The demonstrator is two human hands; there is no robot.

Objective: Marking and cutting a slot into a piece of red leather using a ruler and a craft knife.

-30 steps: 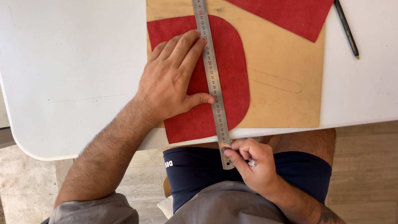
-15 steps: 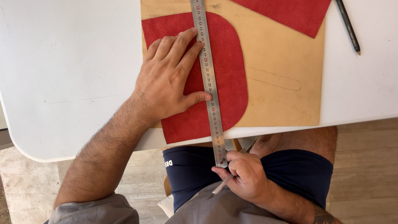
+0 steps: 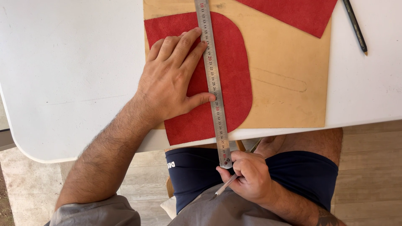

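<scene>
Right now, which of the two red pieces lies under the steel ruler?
The rounded red piece, pinned by the left hand; the angular red piece lies apart at top right.

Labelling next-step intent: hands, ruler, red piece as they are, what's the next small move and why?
Probably bring the right hand with its thin tool up to the ruler: the left hand pins it on the red piece, but the tool sits below the table edge.

We observe no packages, labels, signs or screens in view, only a work surface with flat materials and hand tools.
</scene>
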